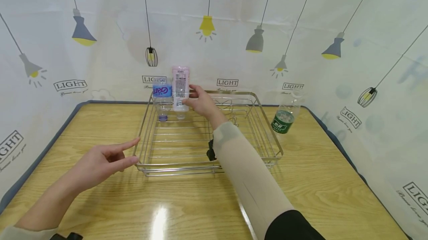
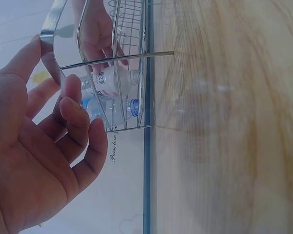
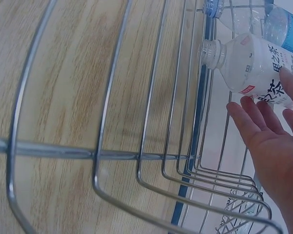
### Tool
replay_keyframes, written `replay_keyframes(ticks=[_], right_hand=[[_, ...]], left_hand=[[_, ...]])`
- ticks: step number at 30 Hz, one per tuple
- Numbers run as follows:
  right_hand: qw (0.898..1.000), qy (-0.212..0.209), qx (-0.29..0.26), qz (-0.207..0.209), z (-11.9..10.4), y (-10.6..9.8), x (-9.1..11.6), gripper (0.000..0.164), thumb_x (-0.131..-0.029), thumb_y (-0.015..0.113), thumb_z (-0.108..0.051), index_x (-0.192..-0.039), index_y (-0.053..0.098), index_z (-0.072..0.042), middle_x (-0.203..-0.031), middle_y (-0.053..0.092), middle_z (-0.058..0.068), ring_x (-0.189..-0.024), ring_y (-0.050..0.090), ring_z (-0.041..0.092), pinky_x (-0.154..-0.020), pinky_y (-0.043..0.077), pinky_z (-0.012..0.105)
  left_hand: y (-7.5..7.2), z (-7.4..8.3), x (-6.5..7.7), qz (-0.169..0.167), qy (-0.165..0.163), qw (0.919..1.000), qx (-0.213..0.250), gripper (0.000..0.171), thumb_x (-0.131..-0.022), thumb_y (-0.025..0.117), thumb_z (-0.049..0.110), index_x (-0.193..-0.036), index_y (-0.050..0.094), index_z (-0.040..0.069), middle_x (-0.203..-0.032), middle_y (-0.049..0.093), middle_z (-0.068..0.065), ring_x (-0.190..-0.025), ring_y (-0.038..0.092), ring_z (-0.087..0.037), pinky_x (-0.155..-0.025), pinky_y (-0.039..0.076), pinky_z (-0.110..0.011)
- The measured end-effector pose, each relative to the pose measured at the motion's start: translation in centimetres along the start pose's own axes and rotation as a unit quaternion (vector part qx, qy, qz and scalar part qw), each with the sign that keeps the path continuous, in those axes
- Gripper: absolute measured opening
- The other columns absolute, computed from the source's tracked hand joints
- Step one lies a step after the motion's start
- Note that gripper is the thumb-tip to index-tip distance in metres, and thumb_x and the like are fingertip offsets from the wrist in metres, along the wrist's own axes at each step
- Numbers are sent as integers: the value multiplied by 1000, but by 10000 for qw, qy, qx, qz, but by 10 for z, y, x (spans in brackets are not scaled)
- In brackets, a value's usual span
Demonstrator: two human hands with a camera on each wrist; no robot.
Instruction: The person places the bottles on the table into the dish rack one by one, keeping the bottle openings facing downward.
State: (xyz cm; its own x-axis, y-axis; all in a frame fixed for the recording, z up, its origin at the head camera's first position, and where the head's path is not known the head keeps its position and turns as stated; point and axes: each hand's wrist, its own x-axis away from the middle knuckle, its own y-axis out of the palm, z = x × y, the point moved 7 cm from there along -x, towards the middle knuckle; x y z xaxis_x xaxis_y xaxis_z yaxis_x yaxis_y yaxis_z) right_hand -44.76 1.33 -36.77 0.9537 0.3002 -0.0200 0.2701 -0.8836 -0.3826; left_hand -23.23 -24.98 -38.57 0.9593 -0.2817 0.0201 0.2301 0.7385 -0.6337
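A wire rack [image 1: 180,165] stands on the wooden table. At its back left, an upside-down clear bottle with a pink and white label [image 1: 180,84] has its capless neck pointing down. My right hand [image 1: 202,103] holds this bottle from the right, thumb on the near side of the label and fingers round the far side. Left of it, a blue-labelled bottle [image 1: 162,92] is also upside down in the rack, its blue cap [image 3: 214,8] lowest. At the rack's front left corner, my left hand [image 1: 97,165] touches the rim with extended index finger and thumb, its other fingers loosely bent.
A clear bottle with a green label [image 1: 282,122] stands on the table [image 1: 321,180] right of the rack. Behind the table hangs a pale cloth [image 1: 227,58] printed with lamps. A dark blue edge [image 1: 63,133] borders the table.
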Motion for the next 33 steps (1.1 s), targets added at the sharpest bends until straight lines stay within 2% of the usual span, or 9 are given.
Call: replay_keyframes(ticks=[9, 17, 23, 28, 33], right_hand=[[9999, 83, 0, 93, 3, -3, 0, 77, -108, 73, -20, -174, 32, -15, -161, 55, 14, -147, 57, 32, -119, 52, 47], [9973, 184, -244, 661, -2, -24, 5, 77, -109, 70, -36, -172, 33, -14, -164, 54, 14, -150, 54, 34, -122, 49, 51], [9922, -168, -629, 1064, -27, -41, 10, 68, -109, 70, -41, -166, 44, -14, -156, 59, 11, -141, 60, 31, -117, 52, 49], [9905, -562, -844, 927, -52, -52, 20, 61, -109, 71, -37, -161, 49, -14, -150, 61, 10, -134, 64, 28, -113, 56, 46], [9870, -976, -1060, 710, -76, -69, 39, 56, -109, 69, -29, -158, 51, -11, -149, 61, 14, -134, 63, 29, -115, 56, 46]], left_hand=[[0, 1, 0, -12, -1, 10000, 9, 64, -105, 75, 44, -163, 54, 28, -80, 59, -4, -64, 45, -15, -55, 42, -34], [2, 2, -2, -29, 5, 10000, -10, 63, -106, 75, 43, -164, 54, 29, -80, 58, -2, -64, 44, -14, -55, 41, -33], [1, 0, -1, -38, 7, 10000, 52, 64, -106, 75, 42, -164, 53, 28, -80, 57, -2, -64, 43, -14, -55, 41, -34], [0, -2, -1, -43, -57, 9999, 87, 63, -106, 75, 43, -164, 53, 30, -80, 59, -3, -64, 44, -14, -55, 42, -34], [1, -2, -2, -30, -4, 10000, 73, 63, -106, 75, 43, -163, 54, 29, -80, 60, -4, -63, 45, -15, -55, 42, -35]])
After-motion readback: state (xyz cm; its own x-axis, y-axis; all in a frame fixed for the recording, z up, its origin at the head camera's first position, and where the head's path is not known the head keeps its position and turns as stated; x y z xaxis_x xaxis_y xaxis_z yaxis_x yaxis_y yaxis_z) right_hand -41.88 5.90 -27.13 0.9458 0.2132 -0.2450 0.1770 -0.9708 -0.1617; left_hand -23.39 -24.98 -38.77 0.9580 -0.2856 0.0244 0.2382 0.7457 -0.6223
